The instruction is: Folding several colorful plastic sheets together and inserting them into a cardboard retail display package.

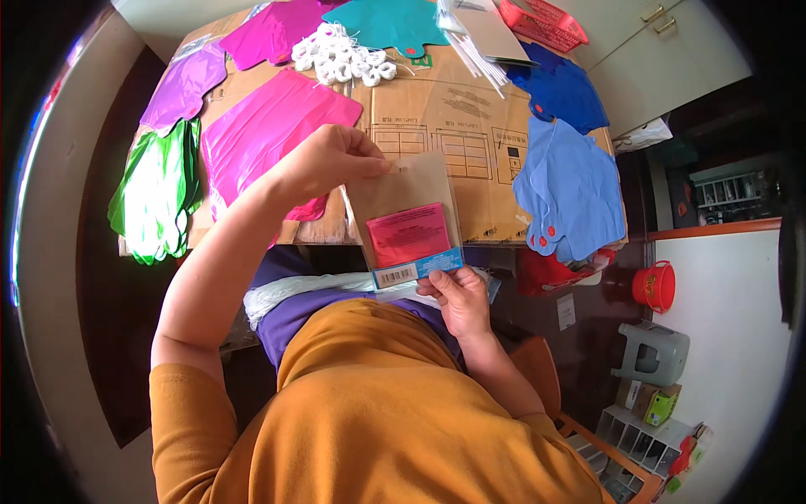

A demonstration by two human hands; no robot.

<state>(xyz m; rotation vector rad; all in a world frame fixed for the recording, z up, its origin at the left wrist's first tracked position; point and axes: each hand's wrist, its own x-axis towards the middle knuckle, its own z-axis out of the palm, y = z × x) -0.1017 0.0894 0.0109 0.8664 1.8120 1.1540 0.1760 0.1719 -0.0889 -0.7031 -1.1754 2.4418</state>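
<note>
Right at the fingers of the right hand [460,304], a barcode [396,275] shows on the packet's [361,202] blue strip [449,258], and pale print sits just above the thumb, too fine to read! Between the hands, dark lines of print cross the pink sheet [409,235], tiny too. Beyond the left hand [336,160] and to its right, the cardboard [399,97] carries characters, ruled tables, a dark square symbol and, farthest off, a green mark [424,61].

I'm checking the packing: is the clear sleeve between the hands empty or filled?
Not empty: a pink insert shows through the clear sleeve, above the blue strip along its lower end.
</note>
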